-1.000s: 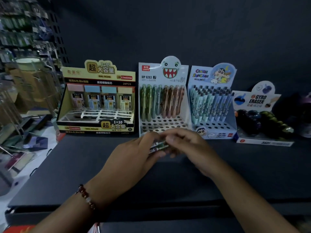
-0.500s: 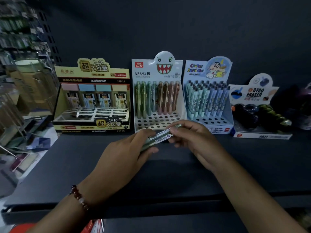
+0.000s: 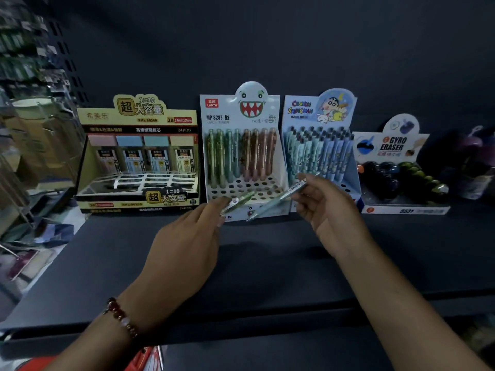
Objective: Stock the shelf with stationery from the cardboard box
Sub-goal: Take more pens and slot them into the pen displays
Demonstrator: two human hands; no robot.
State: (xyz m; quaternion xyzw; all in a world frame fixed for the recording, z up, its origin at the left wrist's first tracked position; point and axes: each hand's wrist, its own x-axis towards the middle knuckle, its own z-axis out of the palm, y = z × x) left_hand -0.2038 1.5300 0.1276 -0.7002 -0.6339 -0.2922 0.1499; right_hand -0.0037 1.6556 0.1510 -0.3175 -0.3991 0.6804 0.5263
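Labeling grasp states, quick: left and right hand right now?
Left hand: pinching a green pen at its fingertips.
Right hand: holding a pale green pen near its top end.

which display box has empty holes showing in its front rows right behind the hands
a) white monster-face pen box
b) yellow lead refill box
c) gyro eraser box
a: the white monster-face pen box shows rows of unfilled round holes in front of its standing pens, just beyond the left hand and right hand.
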